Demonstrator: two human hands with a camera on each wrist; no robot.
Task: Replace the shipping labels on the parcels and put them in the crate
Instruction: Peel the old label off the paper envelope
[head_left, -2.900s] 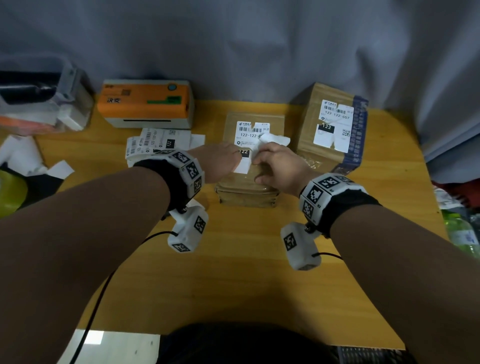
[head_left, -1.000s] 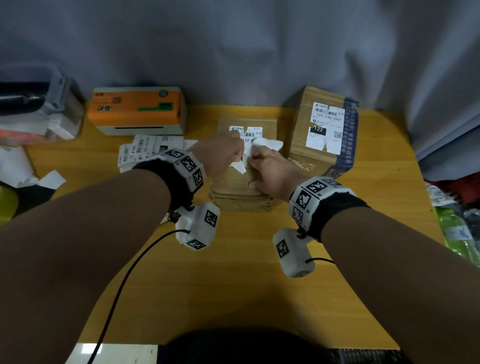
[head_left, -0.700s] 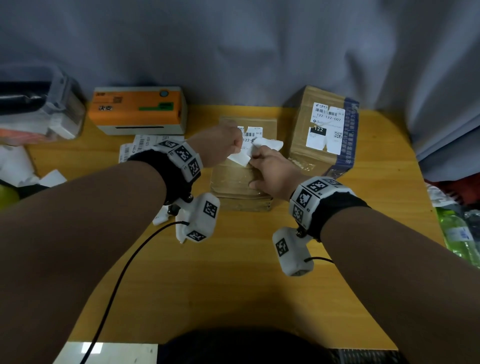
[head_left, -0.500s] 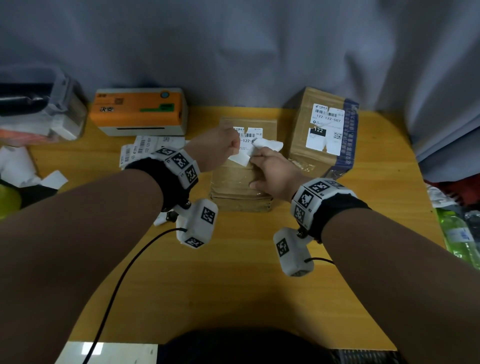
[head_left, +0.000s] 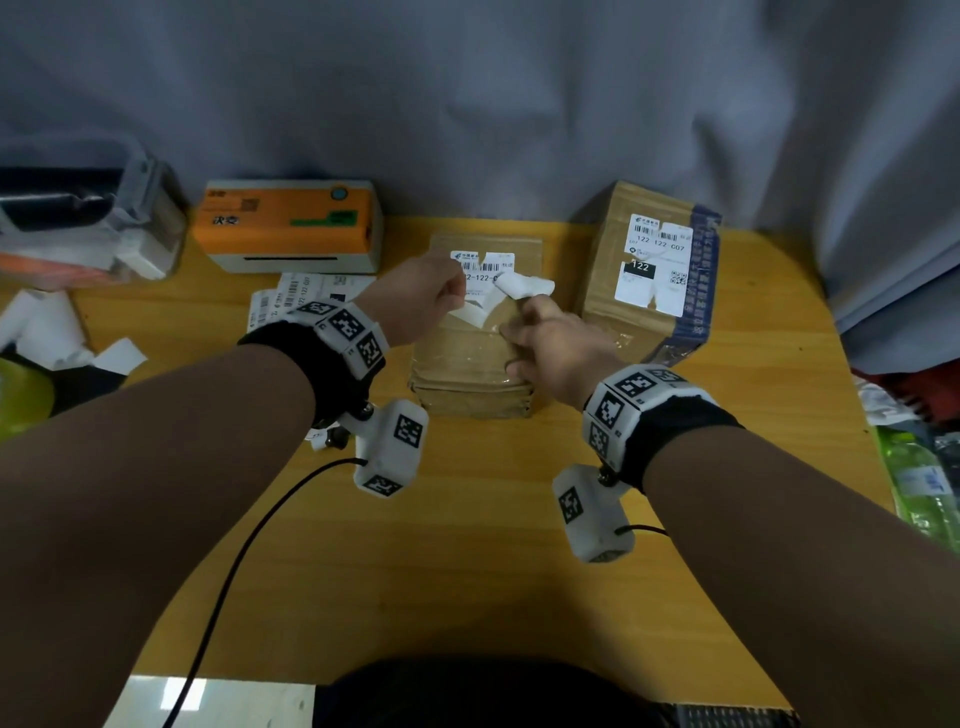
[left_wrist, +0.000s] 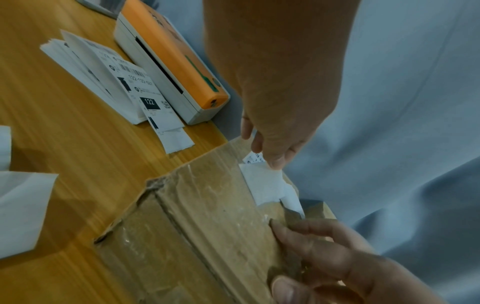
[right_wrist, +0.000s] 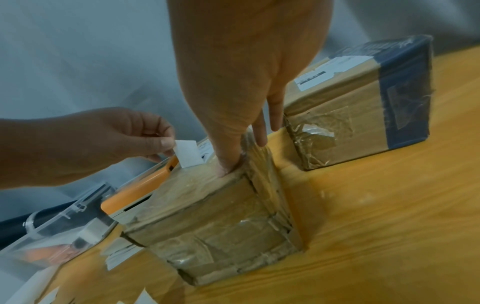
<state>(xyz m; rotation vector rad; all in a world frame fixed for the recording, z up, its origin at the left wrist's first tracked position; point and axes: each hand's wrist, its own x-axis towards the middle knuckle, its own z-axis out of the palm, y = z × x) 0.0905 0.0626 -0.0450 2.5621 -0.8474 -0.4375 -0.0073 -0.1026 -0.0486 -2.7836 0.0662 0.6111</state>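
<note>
Peeling the old shipping label off the flat cardboard parcel

On the tabletop (head_left: 467, 545), the parcel (head_left: 467, 364) is lying under the right hand (head_left: 558, 345), whose straight fingers (right_wrist: 228, 164) are pressing it flat; the left hand (head_left: 415, 296) is pinching the torn label (head_left: 475, 312) between thumb and fingertip. Best pulling low and slowly, away from the pressing fingers, as more tearing seems likely.
</note>
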